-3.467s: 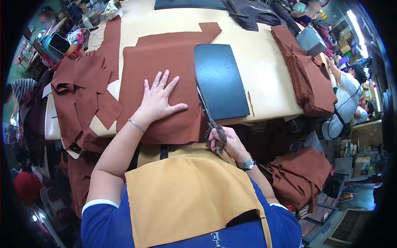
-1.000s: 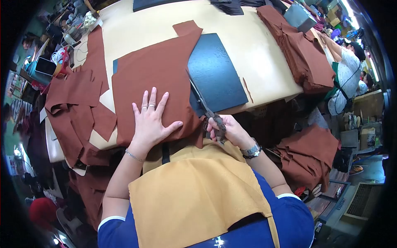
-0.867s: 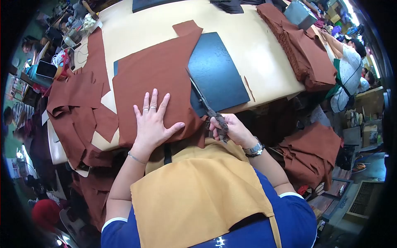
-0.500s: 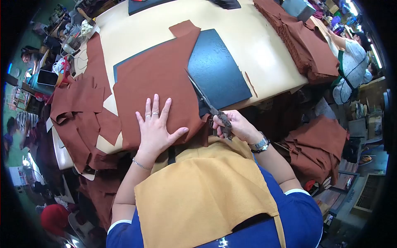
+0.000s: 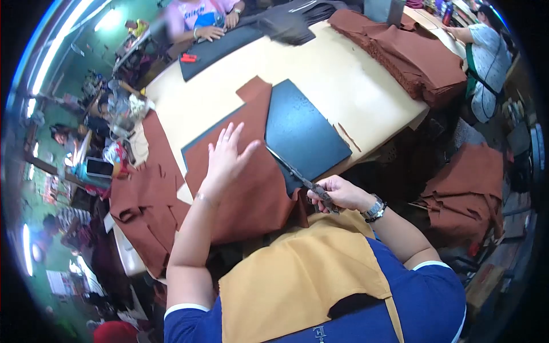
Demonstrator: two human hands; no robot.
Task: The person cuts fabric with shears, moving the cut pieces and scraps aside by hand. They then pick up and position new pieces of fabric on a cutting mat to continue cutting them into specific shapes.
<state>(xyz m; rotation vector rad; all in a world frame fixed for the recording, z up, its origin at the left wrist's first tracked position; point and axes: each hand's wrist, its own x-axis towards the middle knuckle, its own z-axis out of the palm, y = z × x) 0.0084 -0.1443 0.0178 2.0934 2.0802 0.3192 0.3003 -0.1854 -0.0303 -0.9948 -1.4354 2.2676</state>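
The brown sheet (image 5: 243, 197) lies across the near side of the table (image 5: 337, 63), partly over a dark board (image 5: 311, 134), which probably gives it firm backing, and its near edge droops off the table. The left hand (image 5: 225, 162) is above the sheet with fingers fanned wide, a shape suited to flattening it; whether the palm touches cannot be told. The right hand (image 5: 342, 193) is curled around the wrapped handles of the scissors (image 5: 305, 182), the wrapping likely there as padding, and the blades point far and left along the sheet's right edge. Loose brown pieces (image 5: 150, 197) lie left of it, while at far right a grey block (image 5: 384, 10) sits on a brown stack (image 5: 409, 63), perhaps as a weight.
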